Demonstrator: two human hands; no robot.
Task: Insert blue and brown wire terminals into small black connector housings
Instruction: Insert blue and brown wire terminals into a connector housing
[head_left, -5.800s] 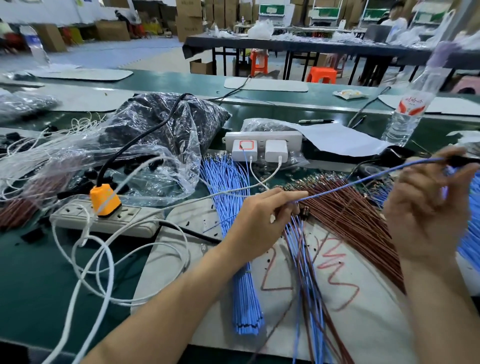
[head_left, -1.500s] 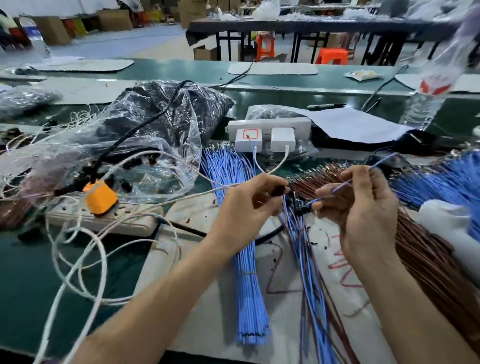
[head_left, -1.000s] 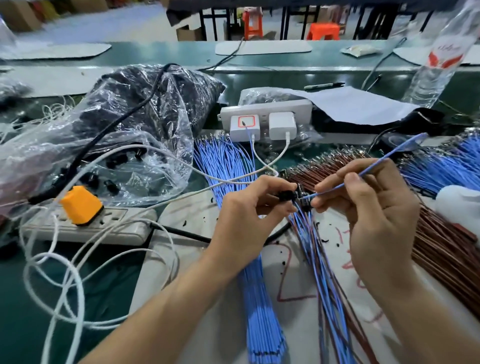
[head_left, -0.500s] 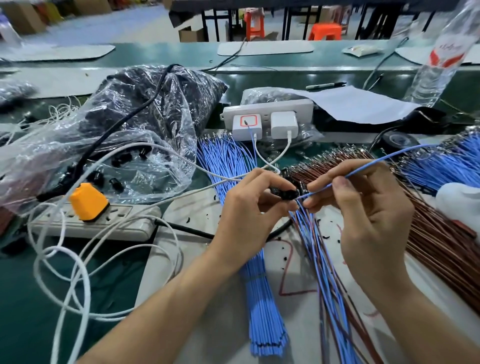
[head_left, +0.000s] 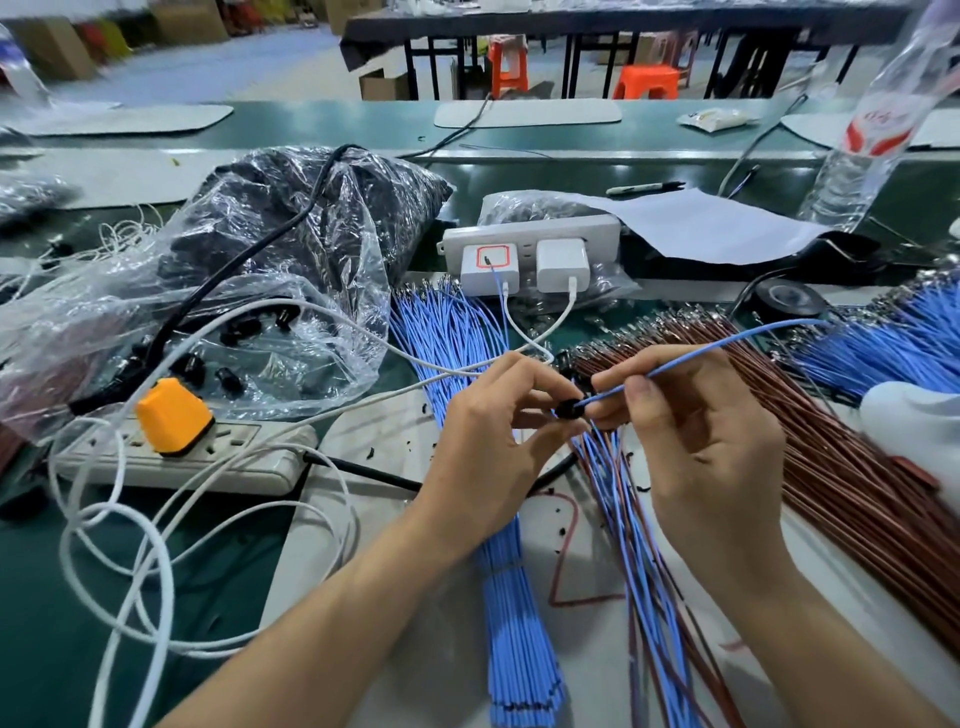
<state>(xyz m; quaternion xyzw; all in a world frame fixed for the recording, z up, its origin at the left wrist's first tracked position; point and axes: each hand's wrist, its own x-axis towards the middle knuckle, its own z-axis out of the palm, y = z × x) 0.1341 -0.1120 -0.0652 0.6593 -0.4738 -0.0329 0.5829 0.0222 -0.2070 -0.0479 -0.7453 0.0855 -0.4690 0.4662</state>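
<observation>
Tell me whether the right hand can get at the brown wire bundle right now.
Probably, once freed: the brown wire bundle lies uncovered just beside the right hand, but that hand pinches a blue wire.

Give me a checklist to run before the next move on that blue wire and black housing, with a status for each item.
1. Housing secured: left hand pinches the black connector housing between thumb and fingers. Ok.
2. Wire gripped close to its end: right hand pinches the blue wire just short of the housing. Ok.
3. Wire end meets the housing: ok.
4. Terminal fully seated: the joint is too small to see. Cannot tell.
5. Correct cavity and terminal orientation: hidden by fingertips. Cannot tell.
6. Wire tail free: it arcs up to the right over the brown wire bundle, with no snag visible. Ok.
</observation>
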